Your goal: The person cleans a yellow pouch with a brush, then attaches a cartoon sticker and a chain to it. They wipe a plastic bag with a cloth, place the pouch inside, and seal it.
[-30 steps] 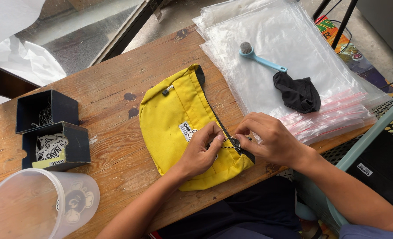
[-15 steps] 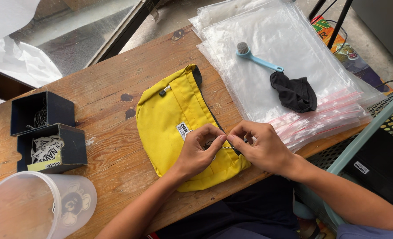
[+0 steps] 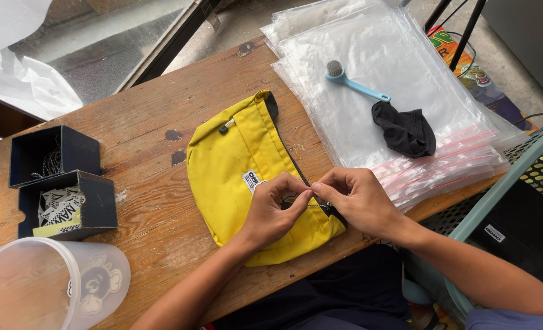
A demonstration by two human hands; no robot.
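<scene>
— What are the hands on?

— A yellow pouch (image 3: 247, 171), crescent-shaped fabric with a black zipper edge, a small white label and a dark toggle near its top. The left hand (image 3: 274, 211) rests on its lower part, thumb and forefinger pinched together. The right hand (image 3: 357, 201) meets it from the other side, fingers curled, pinching as well. Between the two runs a thin ball chain (image 3: 316, 205), right at the zipper end; I think each hand grips one end of it, though the chain is too fine to be sure.

— How are the arms set?

— Both forearms come up from the bottom edge and converge, with the fingertips almost touching.

— And the pouch?

— Flat on the wooden worktop (image 3: 161, 110), near its front edge, mostly to the left of the hands and partly under them.

— Around it?

— To the right is a stack of clear zip bags (image 3: 375, 36), with a blue brush (image 3: 354, 80) and a black cloth (image 3: 404, 129) lying on them. Far left are two dark open boxes (image 3: 61, 183) and a clear plastic tub (image 3: 51, 287).
</scene>
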